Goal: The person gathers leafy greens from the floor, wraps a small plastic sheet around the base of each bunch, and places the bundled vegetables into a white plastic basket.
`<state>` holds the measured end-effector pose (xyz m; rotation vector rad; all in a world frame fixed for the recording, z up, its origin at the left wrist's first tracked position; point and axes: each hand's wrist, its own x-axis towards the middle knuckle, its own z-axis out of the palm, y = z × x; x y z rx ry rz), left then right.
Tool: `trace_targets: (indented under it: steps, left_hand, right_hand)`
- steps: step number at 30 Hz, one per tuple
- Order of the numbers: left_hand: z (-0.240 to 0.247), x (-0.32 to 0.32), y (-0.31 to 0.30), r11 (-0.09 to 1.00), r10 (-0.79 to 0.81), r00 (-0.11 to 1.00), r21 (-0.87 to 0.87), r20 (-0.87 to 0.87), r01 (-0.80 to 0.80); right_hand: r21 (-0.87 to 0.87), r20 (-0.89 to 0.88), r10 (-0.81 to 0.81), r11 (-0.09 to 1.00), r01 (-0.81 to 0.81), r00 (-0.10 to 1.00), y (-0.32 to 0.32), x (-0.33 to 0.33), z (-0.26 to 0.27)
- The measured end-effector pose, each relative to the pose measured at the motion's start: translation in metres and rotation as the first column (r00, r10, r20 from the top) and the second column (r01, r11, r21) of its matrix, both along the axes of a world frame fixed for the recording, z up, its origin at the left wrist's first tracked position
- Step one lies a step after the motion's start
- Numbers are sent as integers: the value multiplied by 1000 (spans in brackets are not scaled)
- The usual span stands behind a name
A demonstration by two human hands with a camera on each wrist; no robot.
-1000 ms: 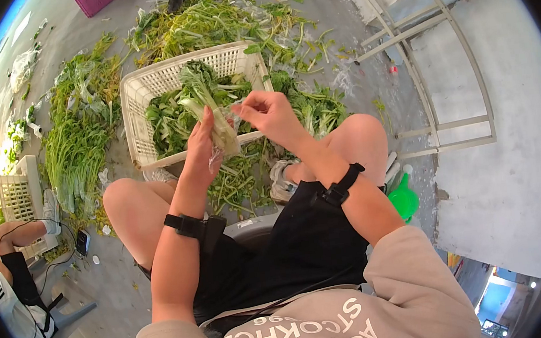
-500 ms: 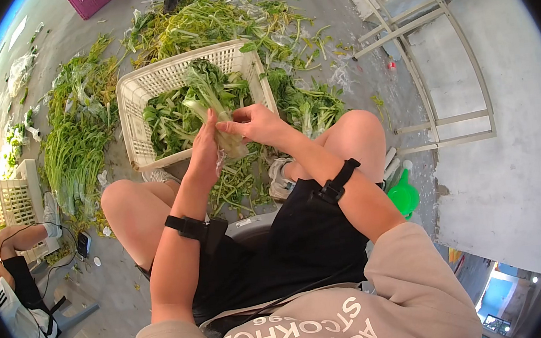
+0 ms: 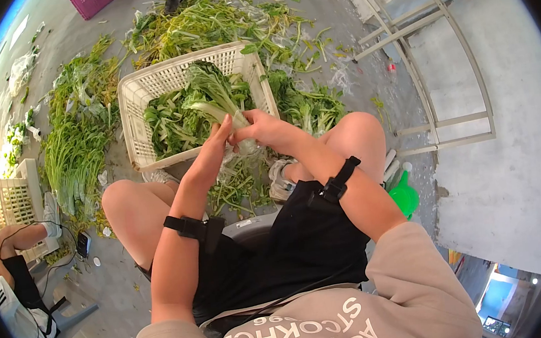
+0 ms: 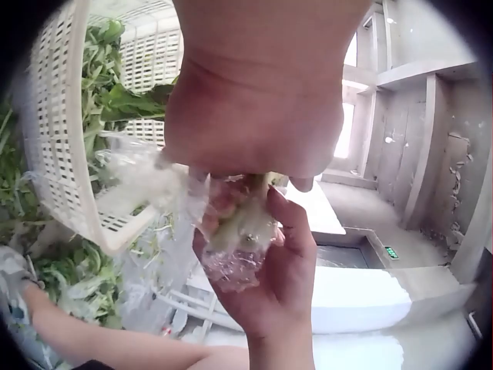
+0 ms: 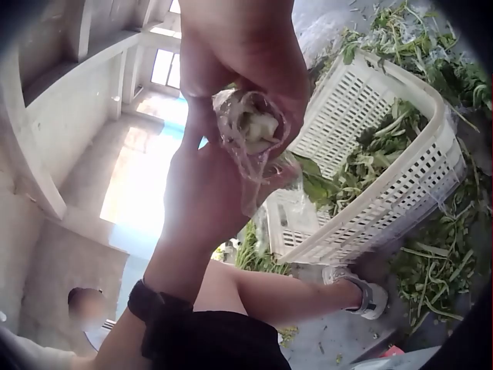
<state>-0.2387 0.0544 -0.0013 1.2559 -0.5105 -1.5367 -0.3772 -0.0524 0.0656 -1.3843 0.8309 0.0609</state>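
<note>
A bunch of leafy greens (image 3: pixel 212 88) with pale stalks slants up over the crate, leaves pointing away from me. Clear plastic film (image 4: pixel 231 266) wraps its stalk end and hangs loose below. My left hand (image 3: pixel 210 152) grips the stalks from the left side. From the right, my right hand (image 3: pixel 270 132) holds the same stalks, its fingers meeting the left hand's. The right wrist view shows the white cut ends (image 5: pixel 260 129) inside the film, between both hands. Part of the stalks is hidden behind the fingers.
Under the bunch stands a white plastic crate (image 3: pixel 141 157) holding more greens. Heaps of loose greens (image 3: pixel 81 132) and trimmings lie on the floor around it. A metal frame (image 3: pixel 431 108) and a green plastic thing (image 3: pixel 405 198) are on the right. Another person (image 3: pixel 20 304) sits at left.
The right hand has come in from a loose edge of film to the stalks. The bunch has tilted, its stalk end swinging right, and the left hand has shifted right with it.
</note>
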Motion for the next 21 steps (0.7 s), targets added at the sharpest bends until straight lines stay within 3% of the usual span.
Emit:
trace_targets:
  steps: [1,2,3,4,6,7,8,10,12,15,19,21]
  left_hand:
    - [6,1,0,1000,2,1000,-2,1,-2]
    - [12,3,0,997,10,994,-77,-108,-18]
    - [18,3,0,987,9,976,-152,-215,-43]
    - [19,2,-1,987,10,977,-155,-214,-44]
    - [20,-1,-1,989,149,988,4,-30,-149]
    - [18,-1,-1,989,150,988,3,-28,-150]
    - [17,-1,-1,988,155,985,18,-74,-154]
    - [19,0,1,987,162,980,32,-119,-160]
    - [29,0,2,994,106,953,42,-284,-98]
    - [9,9,4,996,82,932,10,-352,-84]
    - [2,18,4,993,110,949,5,-294,-114]
    - [11,15,1,946,318,929,-8,-188,-325]
  right_hand:
    - [84,74,-21,996,15,997,-3,-1,-1]
    - [167,146,-48,986,23,988,-5,-1,-3]
    - [163,149,-45,986,20,988,-6,-1,-4]
    - [187,147,-90,980,62,985,-6,0,-3]
    - [212,146,-135,972,103,980,-4,-1,-2]
    - [204,122,-199,964,172,972,0,0,5]
    - [194,98,-262,951,240,960,1,0,9]
    - [233,130,-273,943,238,953,-1,0,11]
    - [273,161,-287,932,237,944,-4,-1,11]
    - [286,165,-318,921,263,934,-7,-3,11]
    - [210,177,-267,951,229,947,-12,-3,0]
    - [142,173,-243,965,220,955,-13,-4,-5]
